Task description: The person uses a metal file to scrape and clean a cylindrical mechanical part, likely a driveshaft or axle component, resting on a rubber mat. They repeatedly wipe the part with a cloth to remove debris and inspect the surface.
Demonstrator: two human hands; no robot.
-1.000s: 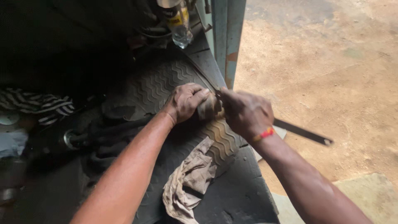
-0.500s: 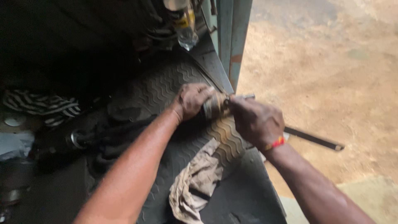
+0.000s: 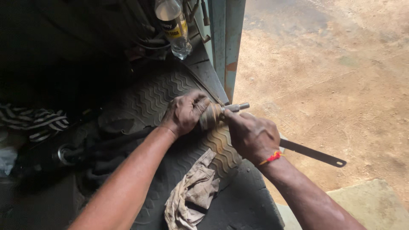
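My left hand grips a round rusty metal joint part with a short threaded steel stud sticking out to the right. My right hand, with a red thread at the wrist, is closed on a flat dark metal blade that juts out to the right, and its fingers press against the part. Both hands work over a ribbed black rubber mat on a vehicle floor.
A dirty beige rag lies on the mat below my hands. A plastic bottle stands at the top beside a blue-grey door post. A striped cloth and dark hoses lie left. Bare sandy ground is outside to the right.
The hands and the part have shifted slightly right and the stud now shows clear of the fingers. The view has tilted down a little.
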